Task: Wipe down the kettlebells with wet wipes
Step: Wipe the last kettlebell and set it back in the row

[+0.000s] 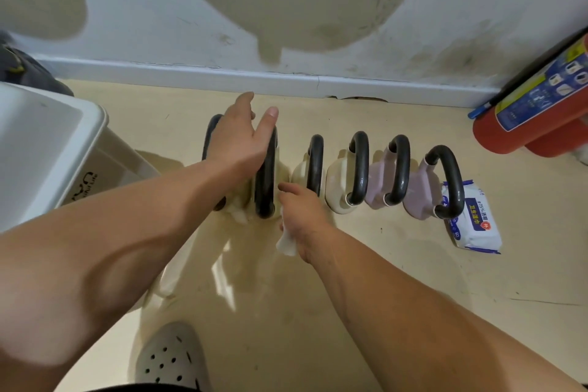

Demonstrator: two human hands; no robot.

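Observation:
Several kettlebells with black handles stand in a row on the floor near the wall. My left hand (241,140) rests over the black handle of the second cream kettlebell (265,188) from the left, fingers spread. My right hand (302,216) holds a crumpled white wet wipe (286,243) against the right side of that kettlebell's body. To the right stand two more cream kettlebells (342,188) and two pale pink kettlebells (380,184). A pack of wet wipes (475,223) lies behind the rightmost pink one.
A white plastic bin (47,149) stands at the left. A red fire extinguisher (534,114) leans at the right by the wall. The white baseboard (191,73) runs behind the row. My grey perforated shoe (173,360) is at the bottom.

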